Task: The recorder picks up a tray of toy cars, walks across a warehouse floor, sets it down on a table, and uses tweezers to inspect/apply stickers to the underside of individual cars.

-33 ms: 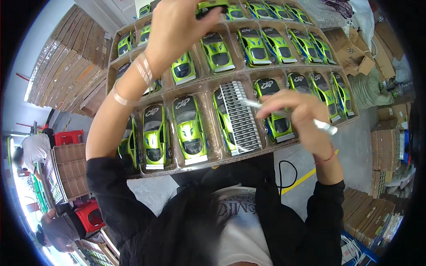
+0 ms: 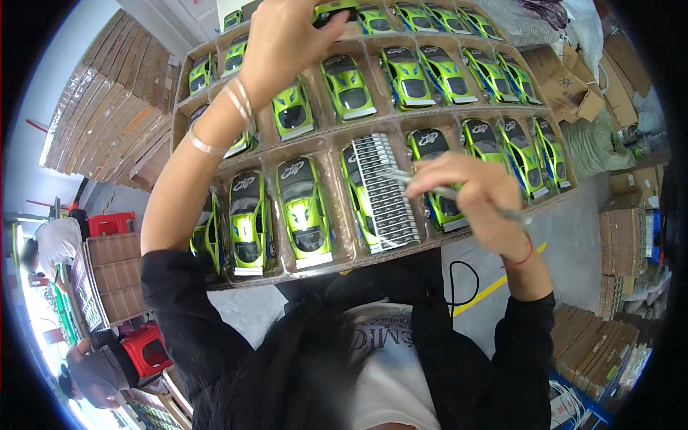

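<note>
My left hand [image 2: 287, 54] reaches over the far rows and grips a green and black toy car [image 2: 335, 13] between thumb and fingers. Lower right, my right hand [image 2: 476, 197] is closed around slim silvery tweezers [image 2: 448, 192], blurred by motion. Their tip meets or hovers just over the right edge of a sheet of small black-and-silver stickers [image 2: 385, 193]. That sheet lies across one toy car [image 2: 356, 172] in the near row. More green cars, such as this one [image 2: 304, 211], sit in the compartments of a cardboard tray [image 2: 337, 264] with clear plastic lining.
Stacked flat cardboard [image 2: 107, 100] rises at the left, with more stacks [image 2: 595, 351] at the right. An open carton [image 2: 570, 86] stands beyond the tray's right end. Two people sit or stand at the far left near red stools [image 2: 147, 351]. A black cord [image 2: 466, 269] loops below the tray.
My right hand and the tweezers have shifted slightly left across the sticker sheet. My left hand still grips the toy car and has moved a little.
</note>
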{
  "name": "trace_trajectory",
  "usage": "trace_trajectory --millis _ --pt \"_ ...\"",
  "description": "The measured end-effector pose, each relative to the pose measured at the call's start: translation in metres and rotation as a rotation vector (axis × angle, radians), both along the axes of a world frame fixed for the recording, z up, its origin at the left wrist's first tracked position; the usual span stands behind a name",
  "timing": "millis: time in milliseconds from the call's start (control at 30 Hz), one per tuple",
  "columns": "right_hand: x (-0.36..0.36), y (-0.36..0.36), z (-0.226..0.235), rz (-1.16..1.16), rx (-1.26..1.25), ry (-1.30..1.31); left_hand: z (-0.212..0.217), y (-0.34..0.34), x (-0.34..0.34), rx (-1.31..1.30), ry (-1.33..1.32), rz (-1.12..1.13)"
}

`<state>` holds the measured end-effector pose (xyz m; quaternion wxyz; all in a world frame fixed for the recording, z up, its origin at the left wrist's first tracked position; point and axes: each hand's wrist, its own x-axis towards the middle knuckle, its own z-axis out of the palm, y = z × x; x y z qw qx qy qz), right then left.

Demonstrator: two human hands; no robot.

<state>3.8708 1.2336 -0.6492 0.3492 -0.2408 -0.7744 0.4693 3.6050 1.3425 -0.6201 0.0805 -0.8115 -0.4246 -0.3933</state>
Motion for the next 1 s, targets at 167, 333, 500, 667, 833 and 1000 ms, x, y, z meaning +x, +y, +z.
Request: trace_trajectory --millis 167,333,500,667,833,1000 --pt "0.003 -0.003 -0.009 -0.026 -0.059 0.022 -0.058 0.063 -0.024 -0.108 0.018 -0.071" --pt "0.003 -0.002 -0.008 -0.01 -0.031 0.024 -0.064 0.101 -0.005 -0.164 0.142 -0.119" --pt "0.001 -0.002 -0.015 -0.035 -0.04 0.11 -0.037 0.118 0.019 -0.523 0.441 -0.165" --pt "0.004 -0.007 -0.014 -0.081 -0.186 0.124 -0.042 0.101 0.031 -0.261 0.436 -0.251" --pt "0.001 -0.01 -0.008 -0.172 -0.439 0.173 -0.058 0.11 0.028 0.317 0.312 -0.274" --pt "-0.007 0.0 -0.011 -0.276 -0.5 0.124 -0.053 0.116 0.016 -0.15 0.105 -0.018"
